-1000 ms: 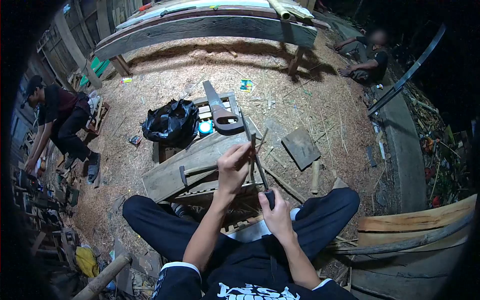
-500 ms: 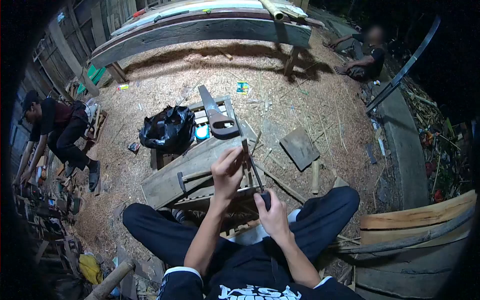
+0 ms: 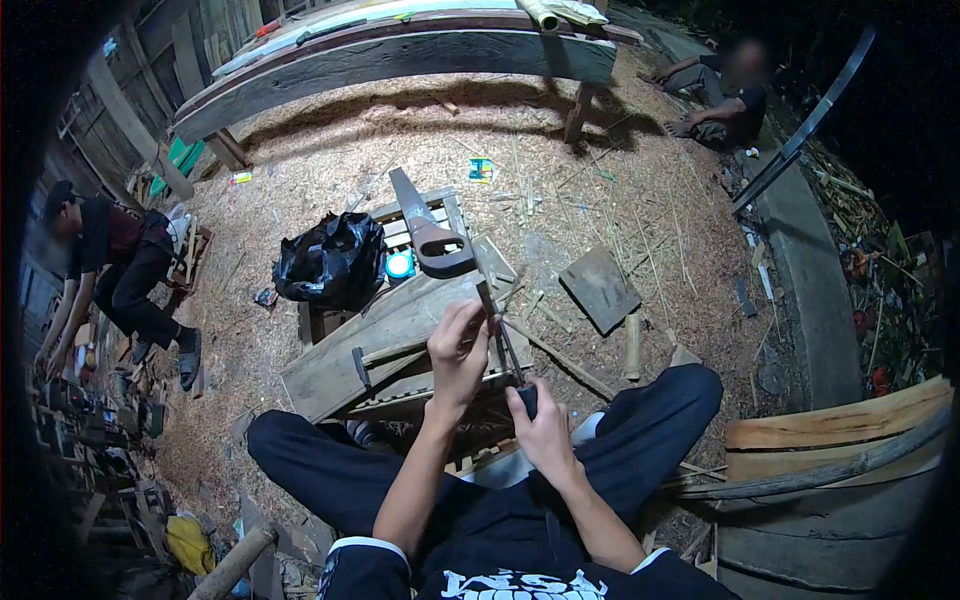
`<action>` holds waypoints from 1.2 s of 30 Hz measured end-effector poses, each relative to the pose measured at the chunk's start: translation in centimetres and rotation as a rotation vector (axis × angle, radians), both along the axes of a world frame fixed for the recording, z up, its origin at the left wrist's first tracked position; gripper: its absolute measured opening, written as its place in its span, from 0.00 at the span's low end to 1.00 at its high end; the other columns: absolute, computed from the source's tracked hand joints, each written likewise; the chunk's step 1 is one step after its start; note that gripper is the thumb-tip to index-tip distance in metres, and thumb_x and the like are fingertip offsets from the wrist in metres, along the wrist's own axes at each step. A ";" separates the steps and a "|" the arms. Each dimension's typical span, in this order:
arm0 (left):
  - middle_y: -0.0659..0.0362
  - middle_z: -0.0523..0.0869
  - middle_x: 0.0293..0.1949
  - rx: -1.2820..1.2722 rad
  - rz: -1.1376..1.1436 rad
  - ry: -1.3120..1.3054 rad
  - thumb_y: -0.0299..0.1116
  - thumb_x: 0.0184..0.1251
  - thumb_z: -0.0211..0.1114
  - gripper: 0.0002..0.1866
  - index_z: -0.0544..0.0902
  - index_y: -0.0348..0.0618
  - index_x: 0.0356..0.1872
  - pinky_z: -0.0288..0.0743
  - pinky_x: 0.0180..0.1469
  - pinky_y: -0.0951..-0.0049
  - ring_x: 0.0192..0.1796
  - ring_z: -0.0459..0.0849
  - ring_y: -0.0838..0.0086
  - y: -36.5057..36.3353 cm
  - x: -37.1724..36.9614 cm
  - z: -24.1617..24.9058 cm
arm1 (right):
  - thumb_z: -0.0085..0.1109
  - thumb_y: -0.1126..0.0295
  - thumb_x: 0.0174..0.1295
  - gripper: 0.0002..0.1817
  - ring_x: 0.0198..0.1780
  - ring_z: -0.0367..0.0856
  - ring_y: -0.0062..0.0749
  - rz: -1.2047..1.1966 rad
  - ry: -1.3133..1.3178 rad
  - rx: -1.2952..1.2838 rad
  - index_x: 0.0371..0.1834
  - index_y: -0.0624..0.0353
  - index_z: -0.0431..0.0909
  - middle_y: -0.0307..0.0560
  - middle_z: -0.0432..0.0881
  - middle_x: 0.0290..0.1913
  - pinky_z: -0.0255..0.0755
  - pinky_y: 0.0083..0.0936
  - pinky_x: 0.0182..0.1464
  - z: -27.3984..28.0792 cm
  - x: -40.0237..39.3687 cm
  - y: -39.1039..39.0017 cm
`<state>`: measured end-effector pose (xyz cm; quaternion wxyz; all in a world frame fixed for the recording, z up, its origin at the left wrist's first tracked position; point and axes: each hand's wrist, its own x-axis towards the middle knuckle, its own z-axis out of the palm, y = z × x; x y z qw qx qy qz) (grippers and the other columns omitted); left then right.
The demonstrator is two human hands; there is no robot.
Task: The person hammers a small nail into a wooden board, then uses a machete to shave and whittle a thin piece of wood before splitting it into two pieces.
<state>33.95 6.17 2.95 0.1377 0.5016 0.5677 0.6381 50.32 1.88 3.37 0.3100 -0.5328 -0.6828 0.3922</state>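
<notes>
I sit cross-legged on a sawdust floor. My left hand [image 3: 457,350] pinches a thin bamboo strip [image 3: 487,300] and holds it upright in front of me. My right hand [image 3: 540,430] grips the dark handle of a knife [image 3: 510,352] whose blade runs up along the strip, close beside my left fingers. Both hands hover over a low wooden pallet [image 3: 340,355] just past my knees.
A handsaw [image 3: 425,228], a blue tape roll [image 3: 399,265] and a black plastic bag [image 3: 330,258] lie on the pallet. A loose board [image 3: 598,288] lies to the right. One person crouches at the left [image 3: 110,270], another sits far right [image 3: 725,100]. Long planks [image 3: 400,50] span the back.
My hands have come down and slightly nearer, with the strip and knife still held. The view has shifted a little; the person at the left has bent lower.
</notes>
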 end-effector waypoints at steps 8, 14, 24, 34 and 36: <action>0.50 0.87 0.48 0.029 -0.014 0.054 0.15 0.64 0.69 0.16 0.85 0.34 0.53 0.85 0.46 0.69 0.47 0.89 0.64 -0.1 -0.1 -0.4 | 0.59 0.50 0.74 0.25 0.38 0.88 0.63 -0.001 0.029 -0.041 0.54 0.65 0.76 0.66 0.86 0.34 0.79 0.48 0.38 0.1 0.1 0.1; 0.50 0.87 0.48 -0.081 0.018 0.045 0.17 0.64 0.71 0.16 0.85 0.34 0.53 0.84 0.49 0.68 0.47 0.88 0.63 0.0 -0.4 -1.6 | 0.60 0.51 0.74 0.24 0.37 0.88 0.63 0.020 -0.031 -0.081 0.53 0.65 0.76 0.65 0.86 0.33 0.79 0.47 0.37 -0.5 0.2 0.8; 0.48 0.87 0.46 -0.076 0.051 0.068 0.18 0.67 0.69 0.13 0.84 0.32 0.52 0.82 0.49 0.64 0.47 0.88 0.59 -0.4 -0.3 -2.3 | 0.60 0.52 0.74 0.23 0.37 0.88 0.63 0.023 -0.029 -0.088 0.53 0.64 0.76 0.65 0.86 0.33 0.78 0.49 0.38 -1.5 0.0 0.5; 0.48 0.84 0.50 -0.089 0.077 0.171 0.21 0.70 0.68 0.16 0.82 0.32 0.57 0.83 0.45 0.67 0.47 0.87 0.59 -0.5 -0.3 -2.0 | 0.62 0.52 0.73 0.23 0.38 0.88 0.63 0.016 -0.007 -0.122 0.53 0.63 0.76 0.65 0.86 0.33 0.79 0.49 0.38 -1.9 0.0 0.6; 0.49 0.83 0.49 -0.031 0.021 0.129 0.20 0.69 0.67 0.15 0.82 0.31 0.56 0.83 0.45 0.67 0.47 0.87 0.59 -0.3 -0.6 -2.5 | 0.61 0.51 0.73 0.23 0.38 0.88 0.63 0.005 0.040 -0.068 0.53 0.64 0.77 0.65 0.86 0.33 0.78 0.49 0.38 -1.7 -0.3 0.4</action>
